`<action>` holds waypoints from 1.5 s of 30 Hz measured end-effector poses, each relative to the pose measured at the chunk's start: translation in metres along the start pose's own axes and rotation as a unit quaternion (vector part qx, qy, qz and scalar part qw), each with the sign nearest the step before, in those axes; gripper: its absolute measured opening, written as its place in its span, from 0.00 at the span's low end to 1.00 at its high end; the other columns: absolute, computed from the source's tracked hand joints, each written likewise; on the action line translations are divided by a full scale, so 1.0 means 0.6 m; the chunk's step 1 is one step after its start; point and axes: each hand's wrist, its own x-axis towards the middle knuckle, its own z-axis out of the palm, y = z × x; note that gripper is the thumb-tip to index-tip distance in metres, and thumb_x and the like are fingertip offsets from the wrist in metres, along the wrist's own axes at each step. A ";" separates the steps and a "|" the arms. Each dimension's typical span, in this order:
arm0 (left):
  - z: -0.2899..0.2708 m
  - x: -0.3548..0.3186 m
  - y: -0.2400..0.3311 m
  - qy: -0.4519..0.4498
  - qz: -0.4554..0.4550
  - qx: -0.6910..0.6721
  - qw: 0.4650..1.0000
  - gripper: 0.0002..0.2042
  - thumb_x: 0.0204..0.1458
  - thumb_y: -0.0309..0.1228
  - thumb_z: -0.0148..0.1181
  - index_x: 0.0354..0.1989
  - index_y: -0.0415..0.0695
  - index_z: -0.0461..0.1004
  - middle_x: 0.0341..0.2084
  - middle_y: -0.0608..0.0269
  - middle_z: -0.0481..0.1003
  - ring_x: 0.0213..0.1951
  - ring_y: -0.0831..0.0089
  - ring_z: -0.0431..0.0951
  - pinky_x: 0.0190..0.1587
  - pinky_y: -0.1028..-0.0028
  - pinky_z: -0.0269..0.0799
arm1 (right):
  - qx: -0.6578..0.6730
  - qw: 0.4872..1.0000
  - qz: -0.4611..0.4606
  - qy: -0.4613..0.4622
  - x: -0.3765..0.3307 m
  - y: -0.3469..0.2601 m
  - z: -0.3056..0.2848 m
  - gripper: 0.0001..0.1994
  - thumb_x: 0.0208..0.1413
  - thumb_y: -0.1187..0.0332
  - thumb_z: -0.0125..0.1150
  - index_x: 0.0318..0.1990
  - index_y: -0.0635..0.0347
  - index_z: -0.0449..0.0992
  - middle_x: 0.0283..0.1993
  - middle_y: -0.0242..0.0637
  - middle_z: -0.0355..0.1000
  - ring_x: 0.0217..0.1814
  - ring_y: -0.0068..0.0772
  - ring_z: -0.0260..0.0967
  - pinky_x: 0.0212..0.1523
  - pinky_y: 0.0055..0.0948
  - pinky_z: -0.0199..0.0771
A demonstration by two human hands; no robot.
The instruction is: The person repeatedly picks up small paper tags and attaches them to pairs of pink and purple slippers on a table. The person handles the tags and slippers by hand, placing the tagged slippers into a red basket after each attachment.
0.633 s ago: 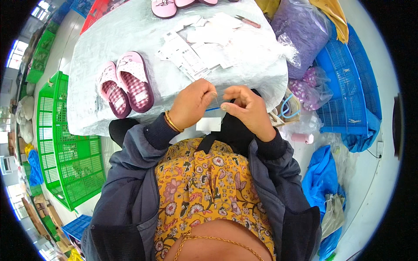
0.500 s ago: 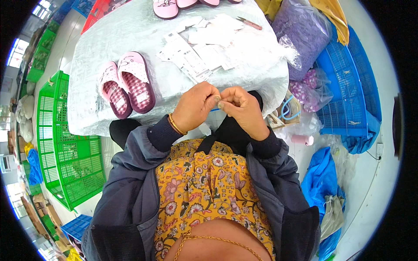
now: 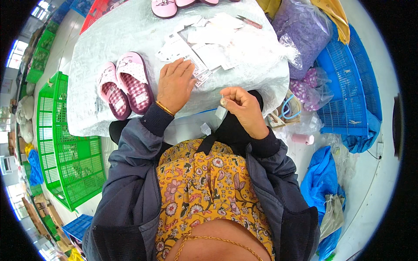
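Note:
My left hand lies palm down at the near edge of the white printed paper slips, fingers stretched and slightly apart, gripping nothing visible. At the table's front edge, my right hand pinches thumb and forefinger together. A thin pale tip pokes up from that pinch, and a small white tag shows just below it. How the tag is fastened is too small to tell. Left of my left hand stands a pair of pink slippers with dark red checked insoles, toes pointing away from me.
Thread snips lie behind the slips on the plastic-covered table. More pink slippers sit at the far edge. Green crates stand left; a blue crate, a purple bag and a small open box are right.
My hands were together, fingertips touching. The left has moved away, left and forward to the slips, and opened. The right stays near its place, still pinching, with the white tag now showing.

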 end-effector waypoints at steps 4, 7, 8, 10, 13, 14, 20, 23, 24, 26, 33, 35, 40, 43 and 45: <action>-0.010 -0.005 -0.014 0.051 0.026 0.030 0.998 0.13 0.49 0.25 0.58 0.44 0.40 0.77 0.46 0.60 0.76 0.55 0.63 0.72 0.57 0.61 0.62 | 0.008 1.000 0.007 0.002 -0.001 -0.002 0.005 0.12 0.59 0.72 0.61 0.48 0.66 0.74 0.36 0.27 0.72 0.36 0.13 0.65 0.38 0.16 0.66; -0.029 -0.010 -0.010 0.107 0.022 0.016 0.994 0.11 0.46 0.22 0.59 0.40 0.41 0.78 0.40 0.62 0.78 0.50 0.64 0.75 0.52 0.63 0.63 | 0.001 1.000 -0.004 -0.002 0.002 -0.002 0.013 0.11 0.60 0.71 0.60 0.47 0.66 0.74 0.36 0.26 0.72 0.36 0.13 0.65 0.38 0.17 0.66; -0.038 -0.015 -0.005 0.126 0.016 0.008 0.992 0.11 0.45 0.21 0.60 0.39 0.42 0.78 0.38 0.63 0.78 0.48 0.65 0.76 0.51 0.63 0.63 | -0.011 1.000 -0.007 -0.004 0.005 -0.002 0.015 0.10 0.60 0.71 0.60 0.47 0.65 0.74 0.36 0.26 0.72 0.36 0.13 0.64 0.38 0.17 0.66; -0.055 -0.030 0.004 0.158 0.030 -0.007 0.987 0.12 0.43 0.20 0.61 0.38 0.42 0.78 0.37 0.64 0.79 0.45 0.65 0.77 0.48 0.64 0.63 | -0.001 1.000 -0.014 -0.010 0.011 -0.001 0.021 0.09 0.61 0.70 0.58 0.46 0.65 0.74 0.37 0.25 0.71 0.36 0.13 0.64 0.38 0.17 0.65; -0.072 -0.059 0.023 0.185 0.045 -0.031 0.981 0.13 0.41 0.19 0.63 0.37 0.43 0.78 0.35 0.64 0.79 0.42 0.65 0.78 0.46 0.65 0.63 | 0.051 0.998 -0.030 -0.015 0.029 0.003 0.042 0.08 0.63 0.70 0.57 0.46 0.64 0.73 0.38 0.25 0.71 0.37 0.14 0.64 0.40 0.17 0.64; -0.077 -0.068 0.029 0.190 0.049 -0.040 0.980 0.13 0.41 0.19 0.63 0.37 0.44 0.78 0.35 0.64 0.79 0.41 0.66 0.78 0.46 0.65 0.63 | 0.058 0.997 -0.040 -0.011 0.037 0.011 0.051 0.08 0.63 0.70 0.56 0.45 0.64 0.73 0.38 0.25 0.71 0.37 0.15 0.64 0.40 0.17 0.64; -0.092 -0.116 0.046 0.140 0.066 -0.152 0.976 0.14 0.44 0.26 0.67 0.42 0.42 0.76 0.42 0.59 0.78 0.46 0.62 0.76 0.48 0.62 0.66 | 0.114 0.993 -0.012 -0.003 0.060 0.019 0.100 0.05 0.62 0.72 0.57 0.41 0.64 0.73 0.33 0.27 0.70 0.34 0.14 0.63 0.37 0.17 0.66; -0.107 -0.128 0.055 0.132 -0.069 -0.256 0.955 0.17 0.56 0.33 0.61 0.51 0.38 0.70 0.50 0.54 0.72 0.51 0.63 0.73 0.54 0.63 0.66 | 0.085 0.996 -0.025 0.001 0.054 0.016 0.112 0.05 0.62 0.72 0.57 0.41 0.65 0.73 0.33 0.27 0.70 0.34 0.14 0.64 0.37 0.18 0.67; -0.097 -0.132 0.053 0.115 -0.161 -0.385 0.902 0.16 0.56 0.32 0.62 0.50 0.38 0.70 0.48 0.55 0.73 0.48 0.67 0.73 0.53 0.66 0.67 | 0.081 0.996 -0.033 -0.003 0.051 0.014 0.114 0.05 0.61 0.73 0.57 0.41 0.65 0.73 0.34 0.27 0.70 0.34 0.14 0.64 0.37 0.18 0.67; -0.067 -0.135 0.052 0.076 -0.328 -0.606 0.720 0.16 0.57 0.32 0.62 0.49 0.36 0.71 0.44 0.58 0.74 0.44 0.73 0.74 0.49 0.72 0.69 | 0.059 0.997 -0.045 -0.018 0.045 0.012 0.118 0.05 0.61 0.73 0.57 0.41 0.65 0.73 0.34 0.27 0.71 0.35 0.15 0.65 0.38 0.19 0.68; -0.063 -0.124 0.051 0.032 -0.390 -0.688 0.611 0.06 0.58 0.27 0.59 0.39 0.38 0.76 0.30 0.71 0.76 0.31 0.87 0.71 0.34 0.83 0.67 | -0.190 0.962 -0.196 0.024 0.027 0.001 0.118 0.06 0.54 0.75 0.62 0.40 0.61 0.75 0.41 0.36 0.74 0.42 0.32 0.71 0.44 0.29 0.71; -0.057 -0.132 0.040 0.016 -0.378 -0.662 0.647 0.05 0.57 0.25 0.60 0.37 0.37 0.76 0.28 0.72 0.75 0.29 0.88 0.70 0.33 0.83 0.67 | -0.283 0.908 -0.303 0.058 0.029 -0.010 0.115 0.07 0.52 0.75 0.64 0.39 0.60 0.76 0.44 0.38 0.75 0.46 0.39 0.71 0.46 0.34 0.71; -0.086 -0.128 0.048 -0.001 -0.343 -0.596 0.726 0.04 0.56 0.25 0.61 0.37 0.37 0.77 0.27 0.73 0.72 0.29 0.87 0.68 0.32 0.83 0.64 | -0.378 0.816 -0.433 0.062 0.038 -0.024 0.122 0.08 0.49 0.74 0.64 0.38 0.59 0.76 0.47 0.37 0.75 0.49 0.44 0.71 0.48 0.39 0.70; -0.079 -0.135 0.047 0.013 -0.292 -0.574 0.765 0.04 0.56 0.24 0.61 0.38 0.38 0.77 0.29 0.74 0.72 0.31 0.87 0.68 0.35 0.83 0.64 | -0.342 0.836 -0.427 0.043 0.038 -0.014 0.124 0.08 0.49 0.74 0.64 0.38 0.59 0.75 0.46 0.38 0.75 0.48 0.45 0.71 0.49 0.40 0.70; -0.078 -0.138 0.047 0.018 -0.263 -0.559 0.786 0.04 0.56 0.23 0.61 0.39 0.38 0.76 0.30 0.73 0.72 0.32 0.87 0.68 0.36 0.84 0.64 | -0.327 0.839 -0.433 0.036 0.038 -0.013 0.125 0.08 0.50 0.74 0.64 0.38 0.59 0.75 0.44 0.39 0.76 0.46 0.45 0.72 0.47 0.40 0.71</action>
